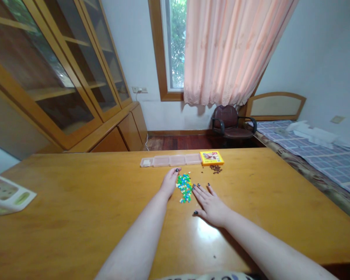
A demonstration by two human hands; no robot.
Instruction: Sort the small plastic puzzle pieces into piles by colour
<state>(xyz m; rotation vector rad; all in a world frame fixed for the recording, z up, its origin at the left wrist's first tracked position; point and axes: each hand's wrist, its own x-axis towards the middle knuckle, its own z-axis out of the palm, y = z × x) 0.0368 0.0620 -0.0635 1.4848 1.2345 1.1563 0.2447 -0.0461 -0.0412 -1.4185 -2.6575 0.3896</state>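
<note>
A loose pile of small green, blue, white and yellow pieces [184,187] lies on the wooden table [90,198], between my two hands. On the pile's left edge rests my left hand [168,182], seen from the thumb side; it looks open and part of its fingers is hidden. My right hand [211,207] lies palm down to the right of the pile, open with fingers spread and fingertips close to the pieces. Behind and to the right sits a smaller heap of brown pieces [216,169], with a couple of strays beside it.
Clear plastic trays [177,160] stand in a row at the back, with a yellow box [211,158] at their right end. A white holder [10,194] is on the far left. Beyond the table are a chair [229,120], a bed [315,147] and a glass-door cabinet [84,77].
</note>
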